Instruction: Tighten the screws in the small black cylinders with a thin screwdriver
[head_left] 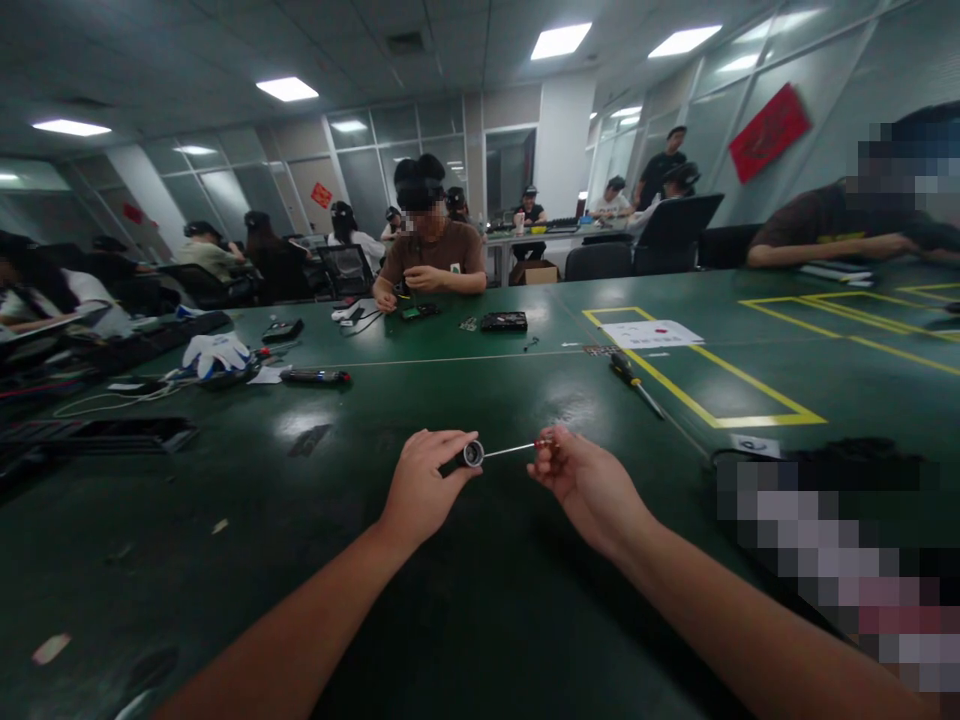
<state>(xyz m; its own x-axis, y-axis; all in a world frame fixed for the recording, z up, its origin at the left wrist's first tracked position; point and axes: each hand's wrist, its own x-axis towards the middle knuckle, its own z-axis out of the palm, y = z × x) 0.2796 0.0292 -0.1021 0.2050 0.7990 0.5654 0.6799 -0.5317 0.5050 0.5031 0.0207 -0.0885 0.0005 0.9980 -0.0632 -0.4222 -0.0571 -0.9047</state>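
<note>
Between the thumb and fingers of my left hand (pixel 426 485) is a small round cylindrical part (pixel 472 454), its open ringed end turned to the right. The inside looks dark, with details too small to make out. My right hand (pixel 589 485) is closed around the red handle of a thin screwdriver (pixel 511 451). Its metal shaft runs leftward, and the tip meets the round part's open end. Both hands are held above the green table (pixel 480 620).
A yellow-black screwdriver (pixel 636 382) lies beyond my right hand, near a white paper sheet (pixel 652 333). Further left are a dark pen-like tool (pixel 315 377) and white gloves (pixel 216 355). A co-worker (pixel 435 250) sits across the table by a black device (pixel 504 321).
</note>
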